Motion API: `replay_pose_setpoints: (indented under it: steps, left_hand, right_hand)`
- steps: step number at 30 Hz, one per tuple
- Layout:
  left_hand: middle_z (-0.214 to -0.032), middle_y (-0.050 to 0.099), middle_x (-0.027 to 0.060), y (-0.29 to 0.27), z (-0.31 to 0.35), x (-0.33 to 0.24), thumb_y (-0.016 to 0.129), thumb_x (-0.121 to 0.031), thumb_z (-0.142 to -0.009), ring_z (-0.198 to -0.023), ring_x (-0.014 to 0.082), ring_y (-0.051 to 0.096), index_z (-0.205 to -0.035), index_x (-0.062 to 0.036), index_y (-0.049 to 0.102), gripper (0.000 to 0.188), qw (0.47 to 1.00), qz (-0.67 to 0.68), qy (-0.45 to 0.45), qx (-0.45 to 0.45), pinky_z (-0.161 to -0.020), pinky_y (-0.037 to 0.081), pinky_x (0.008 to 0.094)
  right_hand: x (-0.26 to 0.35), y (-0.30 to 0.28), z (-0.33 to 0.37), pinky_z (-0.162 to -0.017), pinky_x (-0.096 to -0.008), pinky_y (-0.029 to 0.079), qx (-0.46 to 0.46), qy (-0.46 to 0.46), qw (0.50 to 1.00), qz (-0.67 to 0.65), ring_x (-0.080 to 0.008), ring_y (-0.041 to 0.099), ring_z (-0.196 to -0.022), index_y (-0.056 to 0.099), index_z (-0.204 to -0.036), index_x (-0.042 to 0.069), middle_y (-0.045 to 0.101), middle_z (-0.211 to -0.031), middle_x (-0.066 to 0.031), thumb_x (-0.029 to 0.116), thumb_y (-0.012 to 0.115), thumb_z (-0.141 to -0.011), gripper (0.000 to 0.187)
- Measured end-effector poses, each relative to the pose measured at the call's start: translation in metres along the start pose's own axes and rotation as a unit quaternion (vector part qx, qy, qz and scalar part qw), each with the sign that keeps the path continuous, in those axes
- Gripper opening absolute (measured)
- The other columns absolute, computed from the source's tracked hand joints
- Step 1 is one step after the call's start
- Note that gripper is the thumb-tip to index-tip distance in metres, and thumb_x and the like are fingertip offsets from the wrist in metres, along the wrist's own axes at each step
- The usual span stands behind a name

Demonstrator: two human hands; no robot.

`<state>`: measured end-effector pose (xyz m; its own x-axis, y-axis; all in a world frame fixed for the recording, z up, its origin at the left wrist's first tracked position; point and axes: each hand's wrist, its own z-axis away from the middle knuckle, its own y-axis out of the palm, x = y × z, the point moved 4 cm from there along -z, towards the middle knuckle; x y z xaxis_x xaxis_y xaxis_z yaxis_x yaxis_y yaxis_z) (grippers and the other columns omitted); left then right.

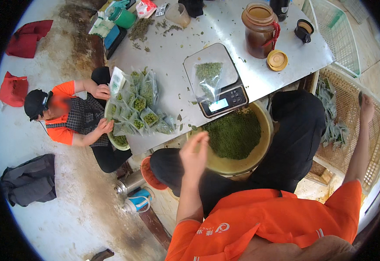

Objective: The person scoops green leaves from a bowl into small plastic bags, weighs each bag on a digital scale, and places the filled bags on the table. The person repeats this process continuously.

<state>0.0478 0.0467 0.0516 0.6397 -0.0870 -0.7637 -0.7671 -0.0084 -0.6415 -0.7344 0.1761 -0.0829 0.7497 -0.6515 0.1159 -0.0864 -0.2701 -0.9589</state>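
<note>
My left hand (pixel 193 155) is raised beside the table edge, above the left rim of a wide yellowish basin (pixel 266 150). Its fingers are curled together; whatever they hold, if anything, is hidden. A heap of small green pellets or buds (pixel 233 135) lies in the basin. Out to the right, over a plastic crate (pixel 351 152), my right hand (pixel 366 108) is closed at a small dark thing too unclear to name. Filled clear bags (pixel 329 117) lie in that crate. On a digital scale (pixel 223 103) rests a clear bag of green bits (pixel 209 80).
Across the table (pixel 168 65), a co-worker (pixel 74 108) handles several upright filled bags (pixel 137 102) over a bowl. A brown jar (pixel 259 32), its lid (pixel 277 60) and a black cup (pixel 304 31) stand far right. A thermos (pixel 137 200) is on the floor.
</note>
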Motion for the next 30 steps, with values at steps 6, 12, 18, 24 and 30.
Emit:
replay_pose_setpoints:
  steps: [6,12,18,24,30]
  left_hand:
    - [-0.101,0.077,0.0141,0.051,0.053,0.005,0.074,-0.004,-0.094,-0.091,0.0239,0.075,-0.107,-0.0008,0.076,0.014,0.989,0.019,-0.021,0.142,-0.08,0.058,0.0329]
    - [-0.101,0.077,0.0144,0.063,0.059,0.01,0.074,-0.005,-0.094,-0.089,0.0245,0.075,-0.108,-0.0017,0.076,0.014,0.983,0.049,-0.012,0.175,-0.077,0.058,0.0338]
    - [-0.106,0.078,0.0134,0.048,0.024,0.016,0.072,-0.008,-0.097,-0.097,0.0211,0.075,-0.111,0.0,0.076,0.017,0.996,0.027,0.001,0.089,-0.088,0.057,0.0314]
    - [-0.098,0.078,0.0179,0.097,0.008,0.058,0.073,-0.015,-0.095,-0.09,0.0287,0.077,-0.114,-0.0037,0.077,0.022,0.983,-0.096,-0.048,0.146,-0.08,0.059,0.0376]
    - [-0.088,0.077,0.0152,0.149,0.02,0.111,0.079,-0.032,-0.09,-0.084,0.0361,0.075,-0.114,-0.0048,0.077,0.037,0.96,-0.199,-0.068,0.186,-0.076,0.061,0.0459]
  right_hand:
    - [-0.009,0.173,0.107,-0.106,-0.0498,0.048,0.306,0.045,0.951,0.006,-0.0431,0.061,-0.126,0.06,-0.143,0.005,0.064,-0.136,-0.0254,0.032,0.045,-0.11,0.045]
    - [0.035,0.122,0.12,-0.116,-0.0428,0.041,0.157,0.031,0.978,-0.134,-0.0359,0.056,-0.137,0.06,-0.142,0.003,0.062,-0.144,-0.0196,0.035,0.056,-0.107,0.048]
    - [0.294,-0.116,0.079,-0.107,-0.0376,0.048,-0.091,-0.159,0.92,-0.346,-0.0271,0.065,-0.124,0.073,-0.121,0.003,0.07,-0.133,-0.0151,0.008,0.072,-0.096,0.025]
    - [0.514,-0.177,0.117,-0.089,-0.0352,0.057,-0.151,-0.416,0.746,-0.498,-0.0272,0.071,-0.106,0.076,-0.107,0.007,0.073,-0.121,-0.0087,0.006,0.075,-0.09,0.017]
    - [0.55,-0.084,0.128,-0.079,-0.0377,0.059,-0.058,-0.381,0.763,-0.519,-0.026,0.072,-0.091,0.075,-0.101,0.009,0.073,-0.11,-0.0025,0.012,0.073,-0.09,0.011]
